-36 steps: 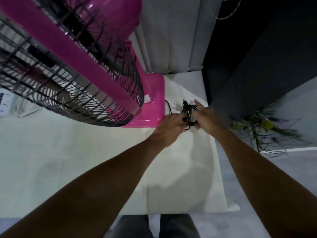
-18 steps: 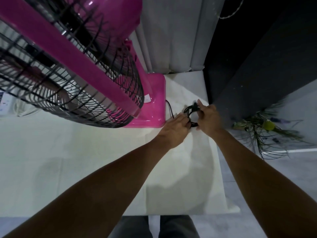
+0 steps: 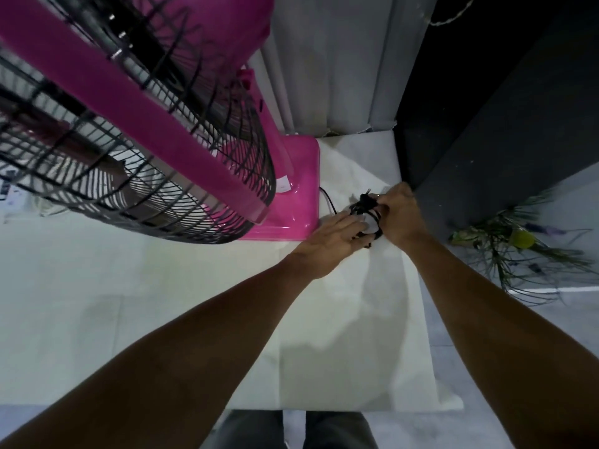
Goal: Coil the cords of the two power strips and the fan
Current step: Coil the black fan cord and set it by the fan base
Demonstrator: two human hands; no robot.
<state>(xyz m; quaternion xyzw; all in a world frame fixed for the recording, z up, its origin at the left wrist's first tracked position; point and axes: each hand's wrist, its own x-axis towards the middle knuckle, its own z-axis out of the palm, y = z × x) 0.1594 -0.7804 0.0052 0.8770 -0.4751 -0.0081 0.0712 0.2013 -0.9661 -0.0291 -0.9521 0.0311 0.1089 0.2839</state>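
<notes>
A pink fan (image 3: 194, 131) with a black wire cage stands on a white cloth-covered table (image 3: 162, 312), its square base (image 3: 301, 189) at the back. The fan's black cord (image 3: 368, 210) runs from the base's right side into a small coil just right of it, with the plug sticking up at the top. My left hand (image 3: 334, 238) presses its fingers on the coil's left side. My right hand (image 3: 398, 215) grips the coil's right side, fingers closed around the loops. A white power strip (image 3: 8, 196) shows only as a sliver at the far left, behind the cage.
A grey curtain (image 3: 334, 59) hangs behind the table. A dark wall or cabinet (image 3: 505, 108) rises close to the right of my right hand. Green plant stems (image 3: 505, 251) lie on the floor to the right. The table's right edge runs just under my right forearm.
Both hands stay on the coil beside the fan base. The coil looks tighter and lower against the cloth, and my right hand has closed further over its top with the plug upright.
</notes>
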